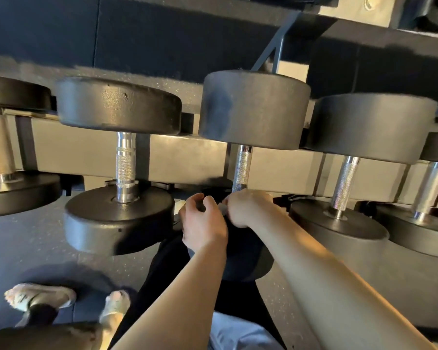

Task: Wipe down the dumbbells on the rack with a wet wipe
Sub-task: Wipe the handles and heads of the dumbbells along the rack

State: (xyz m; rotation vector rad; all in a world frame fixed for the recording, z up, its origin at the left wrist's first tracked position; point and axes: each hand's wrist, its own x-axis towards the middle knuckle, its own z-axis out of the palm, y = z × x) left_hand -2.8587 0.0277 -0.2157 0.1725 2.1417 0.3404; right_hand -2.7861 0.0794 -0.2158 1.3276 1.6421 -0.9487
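Our left hand (204, 224) rests on the near head (243, 256) of the middle dumbbell, its fingers curled over the head's upper edge, though we cannot tell whether they truly grip it or only hook there; we judge it steadies the weight against rolling while the other hand works. Our right hand (243, 208) is closed around a small white wipe (222, 207), only a scrap of which shows between the knuckles, and it sits at the base of the handle (242, 168), just where the knurled steel meets the near head. That spot makes sense to us, since the joint is where sweat and grime collect. The far head (253, 109) shows a dull smear, perhaps moisture, but we cannot be sure. The dumbbell lies across the rack (187, 157) with neighbours on both sides, a smaller one (119, 157) to the left and a larger one (349, 188) to the right, so we reach between them from a low position, feet (41, 296) on the floor
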